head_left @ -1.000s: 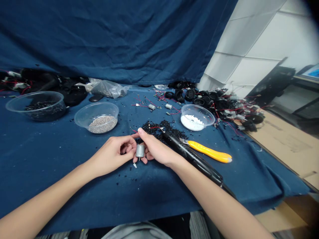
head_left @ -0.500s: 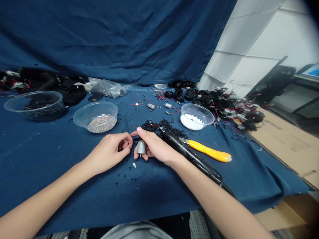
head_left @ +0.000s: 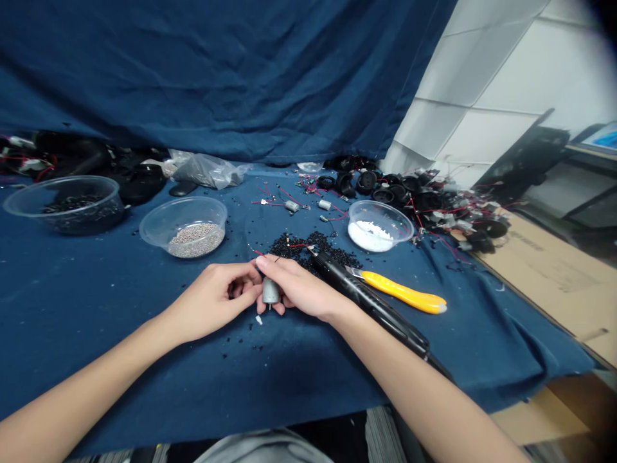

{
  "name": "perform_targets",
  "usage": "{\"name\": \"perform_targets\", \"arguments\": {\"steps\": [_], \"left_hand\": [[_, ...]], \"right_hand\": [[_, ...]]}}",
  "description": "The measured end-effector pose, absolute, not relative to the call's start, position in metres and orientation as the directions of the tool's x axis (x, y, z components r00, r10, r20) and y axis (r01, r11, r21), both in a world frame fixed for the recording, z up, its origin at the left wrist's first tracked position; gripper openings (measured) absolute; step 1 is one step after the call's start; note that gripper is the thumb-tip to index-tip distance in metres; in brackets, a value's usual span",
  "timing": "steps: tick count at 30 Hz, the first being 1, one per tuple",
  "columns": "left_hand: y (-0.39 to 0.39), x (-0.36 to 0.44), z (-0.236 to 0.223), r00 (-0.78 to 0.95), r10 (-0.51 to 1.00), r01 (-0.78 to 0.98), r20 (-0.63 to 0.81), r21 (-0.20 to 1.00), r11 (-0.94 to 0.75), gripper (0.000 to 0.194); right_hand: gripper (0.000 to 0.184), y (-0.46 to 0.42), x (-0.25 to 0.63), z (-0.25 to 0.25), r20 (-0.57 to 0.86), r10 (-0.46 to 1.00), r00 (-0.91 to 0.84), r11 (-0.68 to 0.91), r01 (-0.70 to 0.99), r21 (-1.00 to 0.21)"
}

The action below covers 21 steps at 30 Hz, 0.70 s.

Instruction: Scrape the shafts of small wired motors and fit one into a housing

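A small silver DC motor (head_left: 270,290) stands upright between my hands, its top hidden by my fingers. My right hand (head_left: 303,289) closes over it from the right. My left hand (head_left: 212,302) is curled shut, its fingers against the motor's left side. A tiny white piece (head_left: 259,319) lies just below. Right of my right hand, a black soldering iron (head_left: 371,302) rests on the blue cloth, its tip in a pile of black granules (head_left: 308,247). A yellow utility knife (head_left: 402,294) lies beyond it.
Clear plastic bowls hold grey pellets (head_left: 183,209), white powder (head_left: 378,212) and dark bits (head_left: 67,193). Black parts with red wires (head_left: 424,206) heap up at the back right. The blue cloth (head_left: 120,341) covers the table, with cardboard (head_left: 544,283) beside its right edge.
My left hand has moved right, closing the gap to the motor. The motor now sits tucked between both hands, slightly nearer the white piece than half a second ago.
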State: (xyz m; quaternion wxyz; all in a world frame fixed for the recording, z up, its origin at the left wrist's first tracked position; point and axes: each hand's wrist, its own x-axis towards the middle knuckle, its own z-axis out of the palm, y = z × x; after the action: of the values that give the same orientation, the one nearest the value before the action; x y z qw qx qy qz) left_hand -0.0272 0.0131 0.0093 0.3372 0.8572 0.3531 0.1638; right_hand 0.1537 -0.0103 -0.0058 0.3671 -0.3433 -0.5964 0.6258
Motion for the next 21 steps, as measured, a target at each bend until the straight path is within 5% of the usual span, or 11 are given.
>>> {"name": "perform_targets", "arguments": {"steps": [10, 15, 21], "left_hand": [[0.011, -0.028, 0.008, 0.63, 0.774, 0.526, 0.068, 0.695, -0.489, 0.029], [0.012, -0.027, 0.008, 0.632, 0.767, 0.462, 0.109, 0.742, -0.486, 0.028], [-0.018, -0.029, 0.021, 0.528, 0.711, 0.48, 0.464, 0.528, -0.701, 0.019]], "right_hand": [[0.014, -0.009, 0.154, -0.009, -0.08, 0.856, -0.51, -0.106, -0.023, -0.994], [0.03, -0.007, 0.156, -0.008, -0.078, 0.861, -0.502, -0.143, -0.092, -0.986], [0.035, -0.007, 0.157, -0.005, -0.109, 0.87, -0.481, -0.194, -0.131, -0.972]]}}
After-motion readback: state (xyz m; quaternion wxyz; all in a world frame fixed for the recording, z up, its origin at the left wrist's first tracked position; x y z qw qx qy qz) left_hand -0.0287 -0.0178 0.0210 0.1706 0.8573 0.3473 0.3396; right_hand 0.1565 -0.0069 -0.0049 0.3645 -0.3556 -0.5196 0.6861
